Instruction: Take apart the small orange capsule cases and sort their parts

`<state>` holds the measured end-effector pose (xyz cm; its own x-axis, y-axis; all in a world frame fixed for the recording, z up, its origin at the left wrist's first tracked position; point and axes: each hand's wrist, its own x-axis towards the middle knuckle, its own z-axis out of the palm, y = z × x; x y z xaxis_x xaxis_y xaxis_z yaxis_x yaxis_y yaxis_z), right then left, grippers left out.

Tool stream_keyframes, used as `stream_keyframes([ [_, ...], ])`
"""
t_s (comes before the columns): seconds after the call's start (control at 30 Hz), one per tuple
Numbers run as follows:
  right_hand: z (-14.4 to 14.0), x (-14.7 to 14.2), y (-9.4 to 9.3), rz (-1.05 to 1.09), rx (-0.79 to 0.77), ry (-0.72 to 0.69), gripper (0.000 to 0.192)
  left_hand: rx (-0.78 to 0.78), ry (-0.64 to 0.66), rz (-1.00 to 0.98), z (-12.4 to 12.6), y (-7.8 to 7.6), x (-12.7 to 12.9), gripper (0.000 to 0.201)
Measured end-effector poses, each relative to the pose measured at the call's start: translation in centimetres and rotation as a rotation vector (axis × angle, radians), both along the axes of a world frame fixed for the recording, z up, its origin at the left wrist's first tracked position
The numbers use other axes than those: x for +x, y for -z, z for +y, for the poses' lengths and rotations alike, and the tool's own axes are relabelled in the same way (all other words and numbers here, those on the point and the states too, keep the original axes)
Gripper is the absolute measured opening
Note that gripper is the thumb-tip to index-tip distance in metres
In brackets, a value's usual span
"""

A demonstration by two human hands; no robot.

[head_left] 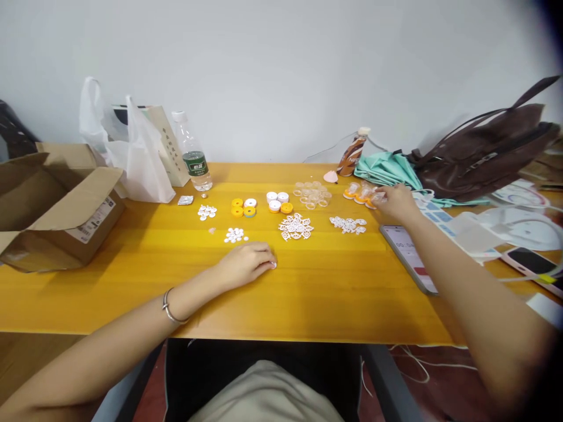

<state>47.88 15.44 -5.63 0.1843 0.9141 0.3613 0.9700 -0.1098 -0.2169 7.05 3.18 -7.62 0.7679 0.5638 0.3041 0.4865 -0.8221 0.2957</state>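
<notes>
My left hand (248,264) rests on the table with its fingers pinched around a small white disc (273,266). My right hand (394,200) reaches to the back right, fingertips closed on a clear-domed piece with an orange base, partly hidden by the fingers. Beside it stand similar domed pieces (352,191). Clear rings (313,194) lie left of these. White openwork pieces (295,227) and smaller white parts (348,224) form two piles. White discs (236,235) and more round white pieces (206,212) lie farther left. Orange, white and blue wheel-like pieces (243,207) stand near white-and-orange ones (279,202).
An open cardboard box (61,205), a white plastic bag (141,158) and a water bottle (196,161) stand left. A brown drink bottle (353,153), teal cloth (389,170) and dark bag (484,152) are back right. A phone (407,258) lies under my right forearm, near white cables.
</notes>
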Motion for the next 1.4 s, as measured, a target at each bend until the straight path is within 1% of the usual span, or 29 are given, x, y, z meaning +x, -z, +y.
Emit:
stream_keyframes([
  [0.1, -0.1, 0.0, 0.7, 0.027, 0.059, -0.011, 0.031, 0.034, -0.008, -0.001, -0.3, -0.1, 0.0, 0.023],
  [0.2, -0.4, -0.3, 1.6, 0.065, 0.103, -0.035, 0.033, 0.062, -0.044, -0.017, -0.5, -0.6, 0.0, 0.022],
  [0.3, -0.7, -0.7, 2.3, 0.110, 0.131, -0.055, 0.030, 0.086, -0.118, -0.064, -0.4, -1.7, -0.5, 0.020],
  [0.37, -0.9, -1.0, 2.5, 0.144, 0.146, -0.052, 0.025, 0.090, -0.183, -0.121, 0.1, -2.7, -1.5, 0.019],
  [0.47, -1.3, -1.3, 1.9, 0.193, 0.168, -0.042, 0.020, 0.077, -0.329, -0.185, 1.6, -4.1, -4.4, 0.020],
  [0.53, -1.9, -1.9, 0.8, 0.213, 0.186, -0.044, 0.021, 0.069, -0.464, -0.156, 3.1, -4.7, -7.2, 0.021],
  [0.6, -2.9, -3.1, -0.7, 0.253, 0.226, -0.088, 0.024, 0.017, -0.624, -0.073, 4.7, -4.8, -10.3, 0.022],
  [0.67, -4.5, -4.9, -2.2, 0.379, 0.276, -0.203, 0.027, -0.040, -0.765, 0.009, 6.0, -4.3, -13.0, 0.023],
  [0.7, -5.4, -6.0, -2.8, 0.463, 0.257, -0.269, 0.029, -0.078, -0.819, 0.053, 6.6, -4.0, -14.0, 0.023],
  [0.73, -6.3, -7.2, -3.4, 0.548, 0.209, -0.342, 0.032, -0.109, -0.858, 0.079, 7.0, -3.6, -14.8, 0.024],
  [0.83, -9.2, -10.8, -4.1, 0.668, 0.026, -0.594, 0.039, -0.179, -0.877, 0.090, 8.0, -2.7, -15.5, 0.026],
  [0.9, -10.8, -13.0, -4.2, 0.675, -0.096, -0.720, 0.037, -0.192, -0.869, 0.055, 8.5, -2.4, -15.4, 0.027],
  [1.0, -12.4, -15.7, -4.2, 0.593, -0.175, -0.865, 0.035, -0.210, -0.870, 0.010, 8.9, -2.5, -15.1, 0.027],
  [1.07, -12.9, -17.1, -4.1, 0.536, -0.215, -0.928, 0.036, -0.187, -0.901, 0.017, 8.7, -2.9, -15.0, 0.025],
  [1.13, -13.0, -18.2, -3.9, 0.496, -0.244, -0.965, 0.034, -0.115, -0.939, 0.029, 7.9, -3.7, -14.2, 0.022],
  [1.17, -12.9, -18.7, -3.7, 0.487, -0.253, -0.977, 0.030, -0.077, -0.940, 0.022, 7.3, -4.3, -13.5, 0.022],
  [1.2, -12.7, -19.1, -3.4, 0.487, -0.263, -0.984, 0.026, -0.071, -0.885, 0.004, 6.4, -4.8, -12.5, 0.023],
  [1.27, -12.4, -19.8, -2.9, 0.504, -0.278, -0.993, 0.019, -0.137, -0.671, -0.083, 4.4, -5.8, -9.7, 0.029],
  [1.3, -12.3, -20.1, -2.7, 0.515, -0.277, -0.994, 0.018, -0.219, -0.555, -0.094, 3.3, -6.1, -8.0, 0.032],
  [1.37, -12.2, -20.6, -2.2, 0.519, -0.241, -0.989, 0.021, -0.395, -0.312, -0.051, 1.1, -6.3, -4.6, 0.037],
  [1.4, -12.2, -20.8, -2.0, 0.514, -0.210, -0.981, 0.023, -0.441, -0.216, -0.036, 0.3, -6.1, -3.1, 0.040],
])
